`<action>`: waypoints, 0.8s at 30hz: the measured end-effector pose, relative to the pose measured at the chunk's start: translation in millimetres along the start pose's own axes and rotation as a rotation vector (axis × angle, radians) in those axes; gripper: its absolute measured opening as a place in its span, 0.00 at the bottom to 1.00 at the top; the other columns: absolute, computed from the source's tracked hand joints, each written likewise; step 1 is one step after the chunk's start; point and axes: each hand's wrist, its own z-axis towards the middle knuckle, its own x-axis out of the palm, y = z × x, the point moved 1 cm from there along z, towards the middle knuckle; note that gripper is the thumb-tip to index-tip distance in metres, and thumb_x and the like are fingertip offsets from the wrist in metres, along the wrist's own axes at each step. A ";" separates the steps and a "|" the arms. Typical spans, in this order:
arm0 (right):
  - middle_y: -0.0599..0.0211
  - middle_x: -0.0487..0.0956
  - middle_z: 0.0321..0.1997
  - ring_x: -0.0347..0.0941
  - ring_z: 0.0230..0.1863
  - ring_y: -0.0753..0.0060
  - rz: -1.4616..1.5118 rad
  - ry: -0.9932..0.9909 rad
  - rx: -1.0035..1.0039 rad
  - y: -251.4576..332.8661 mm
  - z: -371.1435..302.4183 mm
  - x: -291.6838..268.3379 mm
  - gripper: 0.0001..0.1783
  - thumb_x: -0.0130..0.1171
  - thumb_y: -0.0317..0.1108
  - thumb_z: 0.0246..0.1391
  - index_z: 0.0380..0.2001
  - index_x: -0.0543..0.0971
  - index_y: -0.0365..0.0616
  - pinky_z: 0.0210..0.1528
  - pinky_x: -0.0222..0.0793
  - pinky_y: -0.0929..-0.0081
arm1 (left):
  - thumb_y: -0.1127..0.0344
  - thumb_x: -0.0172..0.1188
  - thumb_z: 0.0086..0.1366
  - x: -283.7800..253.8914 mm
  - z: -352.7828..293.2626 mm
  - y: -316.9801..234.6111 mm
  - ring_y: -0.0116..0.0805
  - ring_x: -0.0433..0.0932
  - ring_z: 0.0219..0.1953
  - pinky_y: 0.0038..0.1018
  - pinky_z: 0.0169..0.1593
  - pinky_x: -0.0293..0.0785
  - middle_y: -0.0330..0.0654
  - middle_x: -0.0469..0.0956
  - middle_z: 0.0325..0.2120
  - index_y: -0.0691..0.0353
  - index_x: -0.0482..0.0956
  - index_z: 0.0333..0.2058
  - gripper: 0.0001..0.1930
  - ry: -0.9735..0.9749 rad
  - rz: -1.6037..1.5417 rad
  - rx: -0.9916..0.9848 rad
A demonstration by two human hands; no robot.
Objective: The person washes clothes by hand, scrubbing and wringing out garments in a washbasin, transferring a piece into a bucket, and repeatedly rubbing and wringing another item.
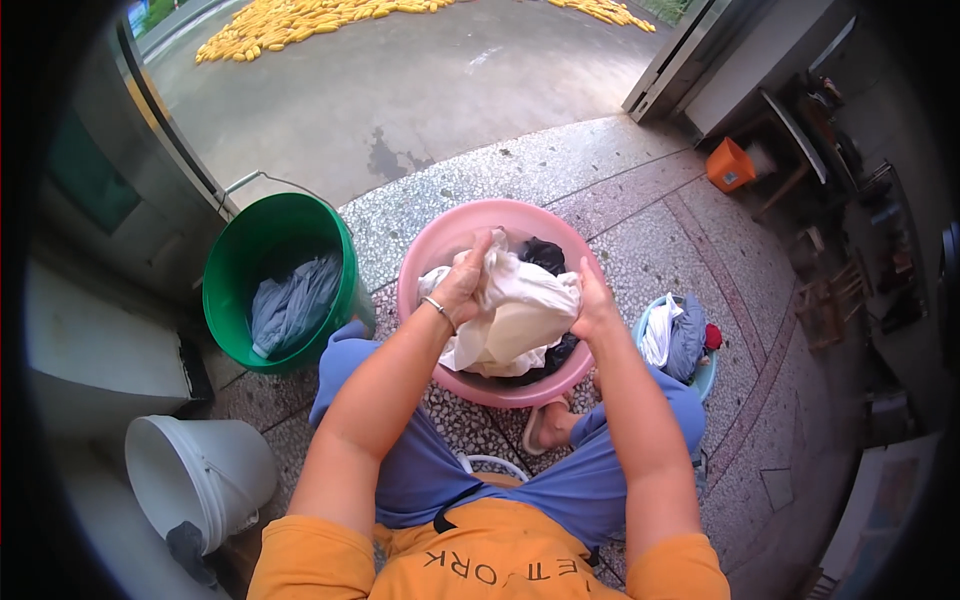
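Note:
Over a pink basin (pixel 412 262) set between my knees, both hands hold up a white garment (pixel 528 298), bunched and wet-looking. My left hand (pixel 464 284) has its fingers closed on the garment's left side, and a bracelet circles that wrist. At its right edge, my right hand (pixel 596 302) grips the same fabric, the fingertips partly hidden behind it. Dark clothing (pixel 544 254) lies in the basin beneath and beyond the white garment. Whether water stands in the basin I cannot tell.
Left of the basin stands a green bucket (pixel 222 262) holding grey-blue clothing (pixel 296 304). A white bucket (pixel 168 478) sits nearer me. By my right knee, a light-blue basin (pixel 708 382) contains clothes. Farther off are an orange bin (pixel 730 166) and corn cobs (pixel 312 24) outside the doorway.

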 end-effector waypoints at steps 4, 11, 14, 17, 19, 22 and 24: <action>0.63 0.76 0.32 0.73 0.37 0.65 0.249 0.380 -0.065 48.2 -15.8 0.0 0.17 0.50 0.47 0.54 0.29 0.74 0.43 0.44 0.69 0.63 | 0.40 0.70 0.35 -31.6 -2.8 21.6 0.53 0.57 0.56 0.38 0.55 0.62 0.64 0.53 0.53 0.58 0.38 0.61 0.62 -0.033 1.072 0.049; 0.66 0.74 0.28 0.71 0.32 0.68 -0.157 0.165 -0.387 89.6 -55.6 -20.5 0.24 0.65 0.54 0.38 0.27 0.75 0.43 0.40 0.69 0.69 | 0.57 0.66 0.40 -8.3 -30.4 20.9 0.48 0.72 0.42 0.34 0.46 0.69 0.50 0.75 0.33 0.57 0.76 0.39 0.24 0.068 2.153 0.061; 0.65 0.72 0.28 0.69 0.38 0.63 -1.863 -0.012 -0.965 77.0 -88.5 -14.8 0.19 0.67 0.53 0.28 0.19 0.80 0.50 0.42 0.66 0.70 | 0.60 0.62 0.45 -1.2 -32.0 -21.7 0.35 0.76 0.30 0.26 0.40 0.71 0.43 0.78 0.25 0.59 0.80 0.31 0.14 -0.126 1.762 -0.091; 0.66 0.73 0.30 0.68 0.41 0.63 -1.784 0.071 -0.785 73.4 -68.3 -48.7 0.15 0.66 0.48 0.31 0.21 0.81 0.50 0.43 0.65 0.70 | 0.62 0.60 0.51 -3.6 -28.9 -33.1 0.26 0.74 0.30 0.23 0.37 0.70 0.39 0.76 0.27 0.64 0.78 0.33 0.13 0.113 1.239 -0.011; 0.67 0.75 0.31 0.70 0.38 0.65 -1.573 0.227 -0.852 74.8 -59.5 -58.1 0.11 0.62 0.39 0.37 0.27 0.80 0.47 0.41 0.67 0.71 | 0.60 0.60 0.54 15.3 -36.9 -23.9 0.30 0.74 0.36 0.27 0.41 0.71 0.40 0.75 0.34 0.64 0.73 0.40 0.18 0.222 0.367 -0.075; 0.66 0.74 0.32 0.71 0.33 0.75 -0.057 0.353 -0.403 49.2 -51.5 -36.5 0.14 0.50 0.23 0.43 0.37 0.72 0.39 0.36 0.70 0.79 | 0.52 0.55 0.58 34.2 -38.8 -1.0 0.36 0.74 0.42 0.36 0.49 0.70 0.41 0.74 0.39 0.59 0.68 0.47 0.23 0.104 -0.042 -0.108; 0.64 0.72 0.34 0.70 0.32 0.74 0.066 0.189 -0.459 25.8 -39.1 -3.5 0.15 0.47 0.23 0.43 0.38 0.68 0.40 0.36 0.70 0.78 | 0.51 0.51 0.61 28.3 -21.7 16.0 0.35 0.75 0.40 0.36 0.46 0.72 0.40 0.75 0.38 0.57 0.69 0.45 0.19 0.018 -0.135 -0.105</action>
